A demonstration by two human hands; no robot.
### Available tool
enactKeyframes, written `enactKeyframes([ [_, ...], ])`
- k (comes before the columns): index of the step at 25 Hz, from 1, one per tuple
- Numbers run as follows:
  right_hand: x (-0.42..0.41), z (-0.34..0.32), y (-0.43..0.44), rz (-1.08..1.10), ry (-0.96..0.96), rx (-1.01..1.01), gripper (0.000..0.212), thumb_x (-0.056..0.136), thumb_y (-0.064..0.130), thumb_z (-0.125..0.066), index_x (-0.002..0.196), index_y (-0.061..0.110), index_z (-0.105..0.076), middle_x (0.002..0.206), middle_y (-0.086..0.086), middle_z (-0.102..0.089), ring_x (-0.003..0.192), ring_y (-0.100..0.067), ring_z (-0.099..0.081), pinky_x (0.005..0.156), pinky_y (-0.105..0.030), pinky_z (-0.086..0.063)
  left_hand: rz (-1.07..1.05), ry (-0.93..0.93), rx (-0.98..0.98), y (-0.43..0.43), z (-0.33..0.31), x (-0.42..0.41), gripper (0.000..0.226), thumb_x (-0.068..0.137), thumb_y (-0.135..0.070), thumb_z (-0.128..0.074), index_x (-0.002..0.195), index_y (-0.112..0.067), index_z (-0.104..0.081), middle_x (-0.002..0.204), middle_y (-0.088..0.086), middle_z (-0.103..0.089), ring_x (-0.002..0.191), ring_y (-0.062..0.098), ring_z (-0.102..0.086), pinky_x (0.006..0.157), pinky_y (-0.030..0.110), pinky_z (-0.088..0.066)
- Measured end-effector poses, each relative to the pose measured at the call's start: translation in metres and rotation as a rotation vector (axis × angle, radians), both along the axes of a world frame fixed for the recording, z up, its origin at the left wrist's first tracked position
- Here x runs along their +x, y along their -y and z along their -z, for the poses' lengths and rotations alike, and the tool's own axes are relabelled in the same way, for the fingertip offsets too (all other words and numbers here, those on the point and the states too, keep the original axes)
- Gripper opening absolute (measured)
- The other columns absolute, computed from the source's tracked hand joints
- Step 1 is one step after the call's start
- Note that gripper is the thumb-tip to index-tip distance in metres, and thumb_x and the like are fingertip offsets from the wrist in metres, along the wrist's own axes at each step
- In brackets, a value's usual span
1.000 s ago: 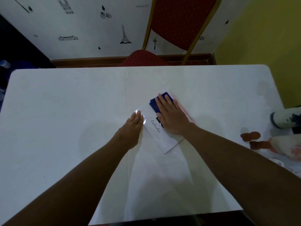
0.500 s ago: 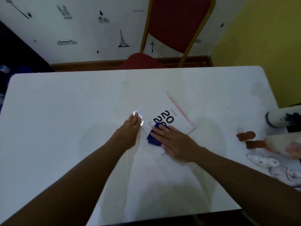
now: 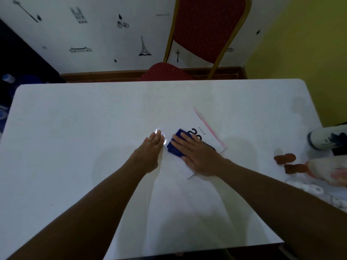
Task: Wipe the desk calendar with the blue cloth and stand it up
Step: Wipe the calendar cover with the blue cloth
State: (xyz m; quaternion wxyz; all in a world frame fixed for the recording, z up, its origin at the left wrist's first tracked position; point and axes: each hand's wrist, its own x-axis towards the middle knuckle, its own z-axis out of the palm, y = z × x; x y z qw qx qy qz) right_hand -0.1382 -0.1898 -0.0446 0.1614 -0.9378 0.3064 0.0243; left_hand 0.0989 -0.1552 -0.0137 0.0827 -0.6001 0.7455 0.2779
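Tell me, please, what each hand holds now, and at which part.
Nothing is gripped. The right hand presses the blue cloth flat on the desk calendar; the left hand steadies its left corner.

**Print on the calendar**

The calendar (image 3: pixel 203 126) lay flat on the table (image 3: pixel 75 128) and bore large black digits, of which only "2" and part of a second figure showed, probably "0"; the cloth (image 3: pixel 173 145) and right hand (image 3: pixel 197 154) covered the rest. Beside these digits ran a row of small characters, too small to read with any certainty. A pink strip along the calendar's far edge carried marks that could not be made out. The wall (image 3: pixel 93 34) showed a faint grey line of lettering, unreadable, among picture decals.
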Motion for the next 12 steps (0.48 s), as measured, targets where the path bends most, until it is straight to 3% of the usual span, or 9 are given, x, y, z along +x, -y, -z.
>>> enactKeyframes([
  [3, -0.021, -0.007, -0.02, 0.03, 0.117, 0.136, 0.063, 0.104, 0.023, -0.048, 0.162, 0.016, -0.023, 0.171, -0.002, -0.019, 0.158, -0.017, -0.011, 0.128, -0.033, -0.009, -0.044, 0.057, -0.038, -0.001, -0.005, -0.008, 0.084, 0.085, -0.004, -0.058, 0.153, -0.006, -0.009, 0.163, 0.015, -0.002, 0.15, 0.029, -0.002, 0.121, 0.043, -0.008],
  [5, -0.035, -0.013, -0.025, 0.304, 0.253, 0.187, 0.058, 0.101, 0.017, -0.056, 0.156, 0.011, -0.036, 0.161, -0.007, -0.039, 0.149, -0.021, -0.035, 0.124, -0.033, -0.026, -0.065, 0.121, -0.192, -0.001, -0.011, -0.017, 0.066, 0.085, -0.011, -0.054, 0.146, -0.004, -0.031, 0.156, 0.019, -0.027, 0.144, 0.032, -0.025, 0.12, 0.044, -0.02],
  [7, -0.046, -0.017, -0.026, 0.493, 0.212, 0.054, 0.044, 0.098, 0.015, -0.062, 0.14, 0.007, -0.055, 0.133, -0.012, -0.06, 0.121, -0.029, -0.057, 0.105, -0.045, -0.046, -0.08, 0.144, -0.336, 0.004, -0.014, -0.03, 0.048, 0.086, -0.02, -0.056, 0.131, -0.006, -0.049, 0.138, 0.016, -0.05, 0.125, 0.03, -0.047, 0.11, 0.04, -0.035],
  [9, -0.05, -0.017, -0.025, 0.549, 0.132, 0.039, 0.029, 0.095, 0.02, -0.067, 0.122, 0.009, -0.068, 0.111, -0.009, -0.064, 0.103, -0.029, -0.059, 0.091, -0.044, -0.047, -0.074, 0.039, -0.345, 0.009, -0.015, -0.043, 0.045, 0.087, -0.024, -0.058, 0.129, -0.01, -0.05, 0.133, 0.012, -0.053, 0.12, 0.028, -0.051, 0.103, 0.038, -0.039],
  [12, -0.044, -0.026, -0.018, 0.604, 0.174, 0.142, 0.011, 0.091, 0.02, -0.07, 0.1, 0.013, -0.069, 0.1, -0.003, -0.066, 0.095, -0.024, -0.058, 0.09, -0.04, -0.045, 0.061, -0.076, -0.259, 0.011, -0.011, -0.061, 0.062, 0.089, -0.025, -0.059, 0.145, -0.018, -0.033, 0.154, 0.009, -0.034, 0.14, 0.028, -0.033, 0.114, 0.042, -0.028],
])
